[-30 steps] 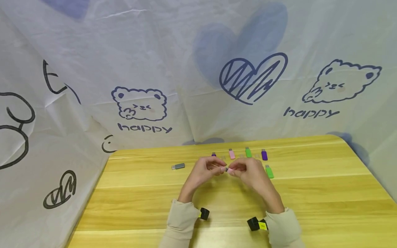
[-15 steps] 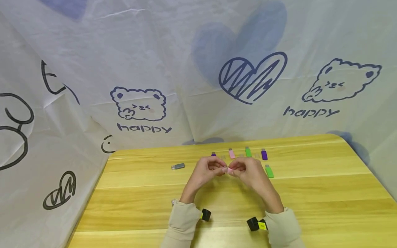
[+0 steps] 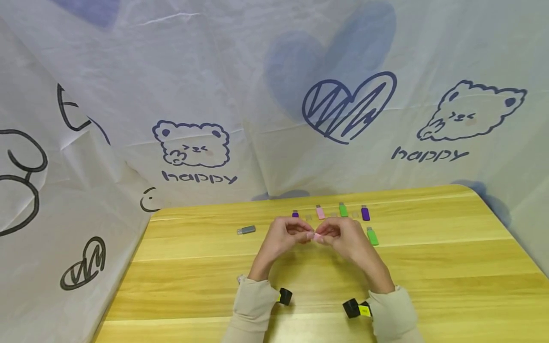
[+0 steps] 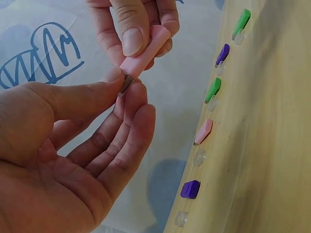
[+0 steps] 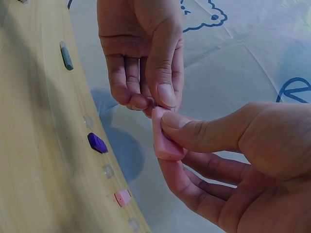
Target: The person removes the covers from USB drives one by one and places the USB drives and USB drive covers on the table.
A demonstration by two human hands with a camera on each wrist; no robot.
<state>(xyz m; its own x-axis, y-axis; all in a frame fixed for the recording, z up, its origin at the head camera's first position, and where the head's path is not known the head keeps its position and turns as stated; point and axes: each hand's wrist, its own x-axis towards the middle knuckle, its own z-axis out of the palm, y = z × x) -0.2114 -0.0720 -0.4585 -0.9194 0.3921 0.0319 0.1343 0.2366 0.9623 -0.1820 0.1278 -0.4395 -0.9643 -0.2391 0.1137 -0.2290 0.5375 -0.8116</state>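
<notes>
Over the table point(image 3: 193, 295), fingers point(image 4: 130, 24) of the right hand point(image 3: 345, 236) grip the pink USB stick point(image 4: 148, 52) and those of the left hand point(image 3: 284, 237) pinch its metal plug point(image 4: 127, 84), so uneven pressure could make it slip.

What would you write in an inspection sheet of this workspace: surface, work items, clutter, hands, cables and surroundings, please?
Surface: yellow wood-grain table.
Work items: pink USB stick, metal end partly hidden.
Clutter: two purple sticks, two green sticks, another pink stick, gray stick, small clear pieces.
Hands: left hand pinches the metal end; right hand grips the pink USB stick.
Cables: nothing seen.
Surroundings: white sheet with bear and heart drawings, behind the table.
</notes>
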